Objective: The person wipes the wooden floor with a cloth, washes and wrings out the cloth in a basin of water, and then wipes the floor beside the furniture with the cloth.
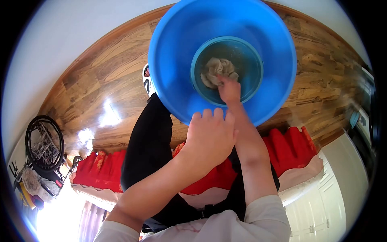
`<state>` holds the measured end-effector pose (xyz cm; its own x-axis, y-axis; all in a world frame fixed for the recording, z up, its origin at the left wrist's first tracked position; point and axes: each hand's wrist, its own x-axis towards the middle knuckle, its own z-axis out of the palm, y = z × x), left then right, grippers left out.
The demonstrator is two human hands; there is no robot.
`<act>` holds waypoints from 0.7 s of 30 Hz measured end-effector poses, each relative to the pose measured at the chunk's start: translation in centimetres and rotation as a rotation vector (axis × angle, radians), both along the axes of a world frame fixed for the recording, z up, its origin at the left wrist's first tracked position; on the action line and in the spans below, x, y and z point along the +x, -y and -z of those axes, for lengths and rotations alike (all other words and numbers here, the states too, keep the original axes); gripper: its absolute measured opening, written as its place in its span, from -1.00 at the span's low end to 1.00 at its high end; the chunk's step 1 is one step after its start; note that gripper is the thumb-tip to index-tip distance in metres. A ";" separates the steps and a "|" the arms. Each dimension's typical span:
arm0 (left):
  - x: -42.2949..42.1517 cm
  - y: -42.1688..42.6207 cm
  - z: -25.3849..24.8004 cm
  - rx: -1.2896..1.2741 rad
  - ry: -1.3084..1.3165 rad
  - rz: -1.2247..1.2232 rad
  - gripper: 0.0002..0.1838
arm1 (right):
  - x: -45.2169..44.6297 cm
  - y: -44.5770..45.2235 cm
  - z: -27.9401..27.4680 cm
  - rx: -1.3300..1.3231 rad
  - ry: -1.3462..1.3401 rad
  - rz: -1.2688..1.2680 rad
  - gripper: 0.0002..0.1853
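A wet beige cloth [220, 70] lies bunched in cloudy water inside a teal basin [227, 39]. My right hand [230, 91] reaches down into this basin, its fingers closed on the near edge of the cloth and partly hidden in the folds. The teal basin sits within a much larger blue tub [173, 52]. Nearer to me, my left hand [211, 131] is held beside my right forearm with its fingers curled under, and nothing shows in it. Whether it touches the forearm I cannot tell.
Wood flooring [117, 68] surrounds the blue tub, with a white wall beyond. Red fabric [290, 147] hangs from the seat edge on both sides of my legs. A wheel [44, 137] stands at the left, and a white slipper [148, 84] shows beside the tub.
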<state>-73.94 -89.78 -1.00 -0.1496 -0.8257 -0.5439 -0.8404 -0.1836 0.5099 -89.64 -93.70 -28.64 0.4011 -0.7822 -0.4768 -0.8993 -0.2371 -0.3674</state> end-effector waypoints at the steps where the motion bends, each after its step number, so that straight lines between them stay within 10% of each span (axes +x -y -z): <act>1: 0.0 -0.1 0.0 -0.006 0.006 -0.005 -0.56 | -0.1 0.6 -0.2 0.068 0.013 0.163 -0.56; 11: -0.5 -0.5 0.3 -0.074 -0.024 -0.038 -0.64 | -1.4 1.7 -5.8 0.114 0.498 0.697 -0.52; 17: -0.4 -0.6 0.3 -0.058 -0.039 -0.024 -0.64 | 0.2 1.6 -6.9 -0.122 -0.096 0.464 -0.45; 21: -0.4 -0.7 0.4 -0.071 -0.014 -0.023 -0.63 | -0.6 1.0 0.5 -0.159 0.023 0.558 -0.39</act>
